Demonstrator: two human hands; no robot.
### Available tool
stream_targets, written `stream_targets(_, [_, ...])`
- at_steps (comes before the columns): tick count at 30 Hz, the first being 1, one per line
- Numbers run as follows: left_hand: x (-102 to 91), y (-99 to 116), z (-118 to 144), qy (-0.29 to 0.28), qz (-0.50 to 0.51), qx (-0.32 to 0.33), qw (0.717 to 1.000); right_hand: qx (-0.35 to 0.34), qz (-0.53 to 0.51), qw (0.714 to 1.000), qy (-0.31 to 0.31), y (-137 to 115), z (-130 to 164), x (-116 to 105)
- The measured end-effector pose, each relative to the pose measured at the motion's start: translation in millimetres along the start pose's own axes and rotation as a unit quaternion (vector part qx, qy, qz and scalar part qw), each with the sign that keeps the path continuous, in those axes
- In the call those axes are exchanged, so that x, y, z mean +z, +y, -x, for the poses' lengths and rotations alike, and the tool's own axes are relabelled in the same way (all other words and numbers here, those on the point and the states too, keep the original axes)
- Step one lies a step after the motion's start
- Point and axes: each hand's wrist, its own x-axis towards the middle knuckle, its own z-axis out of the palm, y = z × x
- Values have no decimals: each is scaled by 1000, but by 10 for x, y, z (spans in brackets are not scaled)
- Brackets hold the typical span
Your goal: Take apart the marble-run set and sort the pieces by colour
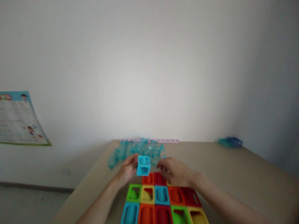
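Observation:
My left hand (127, 169) grips a hollow light-blue plastic cube (143, 165) by its left side, holding it just above the far edge of a grid of coloured hollow blocks (161, 202) in green, yellow, blue, orange and red. Over the far right part of that grid hovers my right hand (175, 171), fingers bent and pointing left toward the cube, with a small gap between them and nothing visibly in it. Both forearms reach in from the bottom of the picture.
A pile of clear turquoise curved track pieces (137, 151) lies behind the hands. A pink patterned strip (149, 141) runs along the beige table's (233, 174) far edge. A small blue-green box (230, 142) sits far right. A poster (18, 119) hangs at left.

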Motion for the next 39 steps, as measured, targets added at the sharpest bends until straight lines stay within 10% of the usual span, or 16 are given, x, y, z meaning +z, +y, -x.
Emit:
stream_targets(14, [165, 72, 93, -119, -228, 63, 964, 110, 58, 992, 17, 96, -66, 366])
stream_targets(39, [124, -220, -44, -90, -10, -52, 995, 135, 56, 989, 10, 74, -72, 354])
